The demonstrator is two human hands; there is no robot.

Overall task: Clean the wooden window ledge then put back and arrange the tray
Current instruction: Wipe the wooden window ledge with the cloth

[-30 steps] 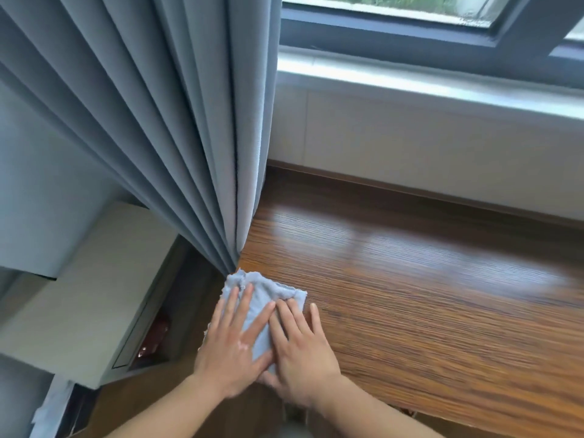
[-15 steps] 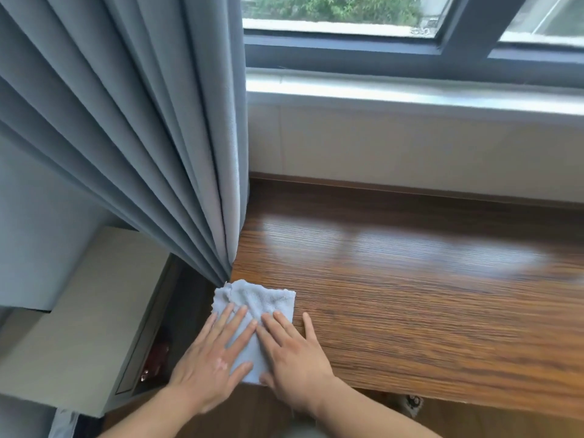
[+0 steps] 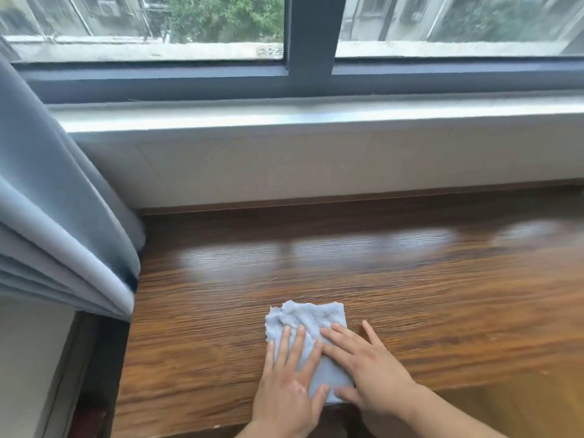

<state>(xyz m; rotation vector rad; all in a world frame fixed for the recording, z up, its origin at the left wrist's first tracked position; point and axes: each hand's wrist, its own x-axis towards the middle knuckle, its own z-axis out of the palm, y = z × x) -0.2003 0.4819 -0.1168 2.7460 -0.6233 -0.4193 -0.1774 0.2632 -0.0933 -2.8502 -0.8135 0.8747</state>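
A folded light blue cloth lies flat on the dark wooden window ledge, close to its front edge. My left hand presses on the cloth's left half with fingers spread. My right hand presses on its right half, fingers also spread, with the thumb and little finger touching the wood. Both palms lie flat on top of the cloth; neither hand grips it. No tray is in view.
Grey curtain folds hang over the ledge's left end. A pale wall panel and a white sill rise behind the ledge below the dark window frame. A beige cabinet top sits lower at the left.
Both hands have slid the cloth to the right along the front of the ledge, away from the curtain. The view has turned right, showing more of the window.
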